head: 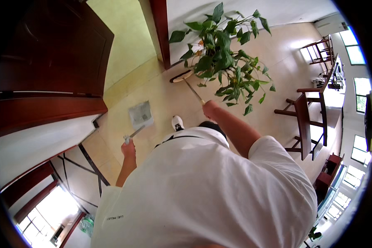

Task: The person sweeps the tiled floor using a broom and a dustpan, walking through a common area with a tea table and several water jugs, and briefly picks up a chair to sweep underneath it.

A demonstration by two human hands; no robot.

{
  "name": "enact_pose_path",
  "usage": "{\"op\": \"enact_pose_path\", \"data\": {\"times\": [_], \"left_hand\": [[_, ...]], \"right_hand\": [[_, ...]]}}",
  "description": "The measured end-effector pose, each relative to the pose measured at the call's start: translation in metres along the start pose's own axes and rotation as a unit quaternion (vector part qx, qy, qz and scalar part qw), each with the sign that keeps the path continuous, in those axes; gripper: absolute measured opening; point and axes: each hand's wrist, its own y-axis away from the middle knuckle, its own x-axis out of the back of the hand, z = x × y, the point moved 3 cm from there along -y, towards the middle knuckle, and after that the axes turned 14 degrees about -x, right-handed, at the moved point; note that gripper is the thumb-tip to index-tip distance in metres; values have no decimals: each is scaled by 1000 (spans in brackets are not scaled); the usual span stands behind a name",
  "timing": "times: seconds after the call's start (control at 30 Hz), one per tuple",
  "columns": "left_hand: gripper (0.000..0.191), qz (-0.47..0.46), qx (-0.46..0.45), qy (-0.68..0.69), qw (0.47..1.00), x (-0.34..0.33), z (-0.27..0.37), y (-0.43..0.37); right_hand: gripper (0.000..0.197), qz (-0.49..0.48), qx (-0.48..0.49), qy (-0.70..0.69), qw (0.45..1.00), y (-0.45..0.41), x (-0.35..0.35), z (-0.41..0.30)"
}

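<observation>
My left hand point(129, 149) is closed on the upper end of a long-handled dustpan point(141, 114), whose grey pan rests on the tiled floor ahead of me. My right hand point(211, 110) grips the handle of a broom point(182, 76). The broom's head lies on the floor near the foot of the dark red door frame, beside the hanging leaves of a potted plant point(223, 59). Broom and dustpan stand apart from each other. Some of the plant's leaves hang close to my right forearm.
An open dark red wooden door point(93, 59) stands at the left, by a doorway. Wooden chairs point(302, 124) and a table point(334, 102) with small items are at the right. A white shoe point(177, 122) shows below me. Plastic bottles point(86, 223) are at lower left.
</observation>
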Motion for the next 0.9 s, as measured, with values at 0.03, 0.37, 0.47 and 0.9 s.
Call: {"op": "enact_pose_path", "data": {"times": [0.03, 0.37, 0.47, 0.9], "left_hand": [[31, -1, 10, 0, 1000, 4, -2, 3], [31, 25, 3, -28, 999, 19, 1, 14], [31, 28, -42, -66, 997, 27, -19, 7], [31, 14, -25, -52, 998, 10, -44, 34]], "right_hand": [[11, 68, 52, 139, 987, 21, 15, -10], [12, 139, 84, 163, 973, -46, 45, -48], [18, 175, 202, 225, 937, -56, 28, -47], [11, 89, 264, 271, 921, 12, -51, 53]]}}
